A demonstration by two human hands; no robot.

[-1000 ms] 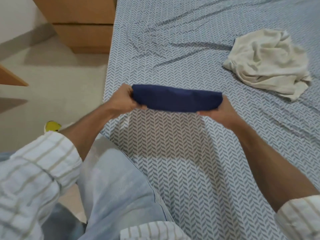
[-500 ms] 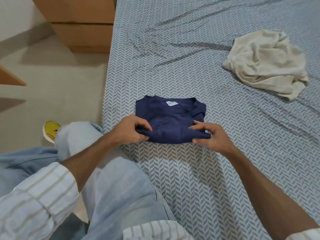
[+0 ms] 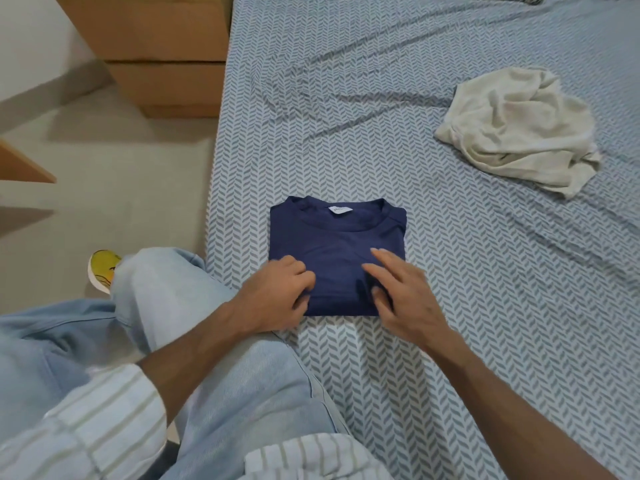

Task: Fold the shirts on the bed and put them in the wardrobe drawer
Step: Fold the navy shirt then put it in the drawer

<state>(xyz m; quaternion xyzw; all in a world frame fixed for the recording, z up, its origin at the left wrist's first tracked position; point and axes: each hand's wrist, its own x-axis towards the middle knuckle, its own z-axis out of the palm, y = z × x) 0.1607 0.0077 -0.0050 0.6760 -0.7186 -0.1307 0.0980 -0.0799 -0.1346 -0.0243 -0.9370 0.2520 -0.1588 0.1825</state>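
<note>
A navy shirt lies folded into a square on the bed, collar and white label facing away from me. My left hand sits at its near left corner, fingers curled over the cloth and thumb at the edge. Across the near right part, my right hand rests with fingers spread and nearly straight. A crumpled off-white shirt lies unfolded further back on the right.
A wooden drawer unit stands on the floor by the bed's far left edge. My knee in light jeans leans at the bed's side, beside a yellow shoe. A wooden corner juts in at the left.
The navy shirt, held up as a narrow band a second ago, was laid down and folded toward me into a square. My right hand has let go of the edge and flattened on top.
</note>
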